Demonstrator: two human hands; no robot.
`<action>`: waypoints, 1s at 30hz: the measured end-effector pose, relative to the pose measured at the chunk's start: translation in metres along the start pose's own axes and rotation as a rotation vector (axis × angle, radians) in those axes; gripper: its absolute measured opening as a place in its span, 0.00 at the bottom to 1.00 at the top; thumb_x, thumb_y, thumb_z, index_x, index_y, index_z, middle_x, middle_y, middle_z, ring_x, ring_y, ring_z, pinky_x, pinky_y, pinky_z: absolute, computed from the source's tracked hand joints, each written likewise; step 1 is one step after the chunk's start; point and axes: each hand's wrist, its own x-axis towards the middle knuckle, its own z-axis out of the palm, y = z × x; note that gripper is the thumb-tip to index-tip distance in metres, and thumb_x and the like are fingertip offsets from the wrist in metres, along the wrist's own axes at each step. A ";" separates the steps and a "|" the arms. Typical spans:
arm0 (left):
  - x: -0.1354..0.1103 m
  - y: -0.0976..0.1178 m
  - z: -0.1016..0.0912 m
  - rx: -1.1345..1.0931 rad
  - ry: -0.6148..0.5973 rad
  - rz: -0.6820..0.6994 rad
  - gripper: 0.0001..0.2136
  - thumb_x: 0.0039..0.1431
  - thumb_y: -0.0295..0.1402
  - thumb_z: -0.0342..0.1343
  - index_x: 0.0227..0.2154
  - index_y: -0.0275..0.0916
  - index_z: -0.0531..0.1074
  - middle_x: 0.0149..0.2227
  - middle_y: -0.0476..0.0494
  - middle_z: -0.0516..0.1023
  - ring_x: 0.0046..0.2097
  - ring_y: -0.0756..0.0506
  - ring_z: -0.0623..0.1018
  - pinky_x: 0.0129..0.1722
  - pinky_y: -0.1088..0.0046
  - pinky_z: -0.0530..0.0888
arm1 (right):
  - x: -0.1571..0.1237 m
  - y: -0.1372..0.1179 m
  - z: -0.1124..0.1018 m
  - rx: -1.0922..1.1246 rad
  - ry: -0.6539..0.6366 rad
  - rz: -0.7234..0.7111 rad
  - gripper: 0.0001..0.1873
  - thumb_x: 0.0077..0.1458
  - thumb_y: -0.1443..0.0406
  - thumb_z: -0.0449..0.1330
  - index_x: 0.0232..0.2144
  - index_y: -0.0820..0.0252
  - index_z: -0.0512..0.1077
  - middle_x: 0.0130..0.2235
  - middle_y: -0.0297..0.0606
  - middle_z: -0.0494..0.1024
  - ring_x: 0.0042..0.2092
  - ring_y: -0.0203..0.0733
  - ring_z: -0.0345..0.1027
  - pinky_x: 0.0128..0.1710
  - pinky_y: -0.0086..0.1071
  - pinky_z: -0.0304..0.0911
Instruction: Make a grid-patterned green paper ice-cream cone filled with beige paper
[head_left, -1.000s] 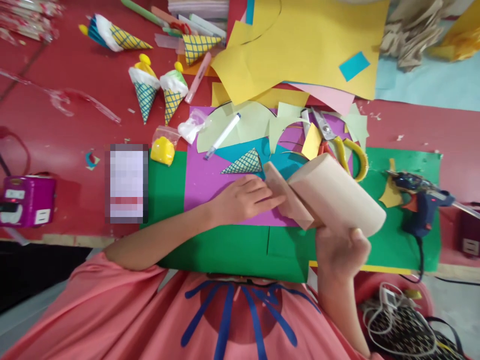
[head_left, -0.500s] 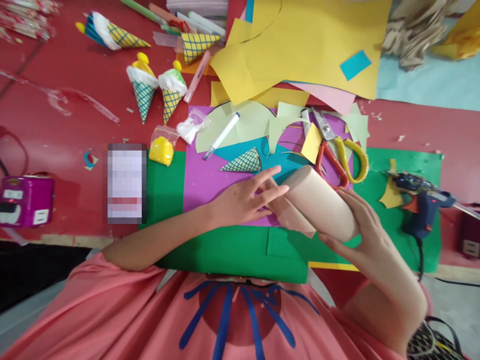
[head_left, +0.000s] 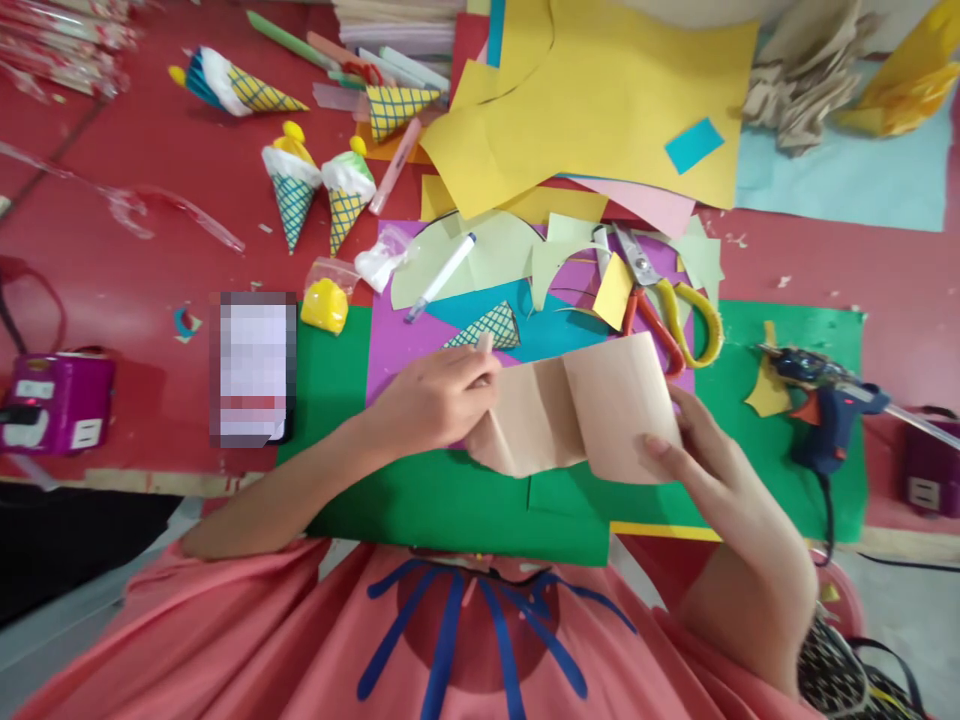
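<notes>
Head camera, looking down over a salmon-pink shirt at a red craft table (head_left: pixel 135 290).

The left hand (head_left: pixel 435 400) reaches in from the lower left, forearm slanting up to the right. Its fingers are curled in, with the thumb tip raised, and they pinch the left edge of a beige paper (head_left: pixel 577 415). The right hand (head_left: pixel 705 450) comes in from the lower right with its wrist bent. It is partly open: the thumb presses on the front of the paper near the lower right corner, and the fingers lie spread behind it.

The beige paper is stretched between both hands, lifted just above a green sheet (head_left: pixel 337 380) and the lower edge of a purple sheet (head_left: pixel 405 350). Its long axis runs left to right, with the right end tilted a little higher. Upright creases cross its middle, so the surface buckles.

Just beyond the paper lie a lattice-patterned paper cone (head_left: pixel 487 328), a white marker (head_left: pixel 442 275) and yellow-handled scissors (head_left: pixel 660 300). A blue glue gun (head_left: pixel 821 410) rests to the right, nozzle pointing left. More decorated cones (head_left: pixel 292 185) stand further back on the left.

A pixelated rectangle (head_left: pixel 255 365) left of the green sheet cannot be read.
</notes>
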 end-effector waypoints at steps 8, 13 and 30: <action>-0.057 -0.037 -0.042 0.076 -0.099 -0.147 0.12 0.62 0.25 0.47 0.31 0.46 0.72 0.40 0.46 0.75 0.42 0.47 0.76 0.40 0.70 0.76 | -0.017 0.013 -0.001 -0.075 0.188 -0.015 0.25 0.61 0.51 0.52 0.58 0.49 0.63 0.52 0.41 0.75 0.51 0.53 0.72 0.46 0.47 0.70; -0.073 -0.038 -0.040 0.091 -0.098 -0.233 0.10 0.60 0.25 0.48 0.37 0.45 0.73 0.44 0.45 0.75 0.45 0.45 0.77 0.44 0.67 0.76 | -0.006 -0.002 0.008 0.050 0.384 -0.203 0.28 0.62 0.57 0.54 0.63 0.43 0.57 0.64 0.39 0.62 0.63 0.53 0.59 0.58 0.54 0.62; -0.040 -0.003 -0.017 0.030 -0.062 -0.194 0.05 0.64 0.26 0.50 0.37 0.38 0.71 0.35 0.46 0.76 0.39 0.48 0.75 0.41 0.71 0.73 | -0.003 -0.001 0.003 0.221 0.279 0.019 0.36 0.48 0.49 0.62 0.58 0.49 0.63 0.53 0.42 0.72 0.51 0.55 0.68 0.42 0.45 0.70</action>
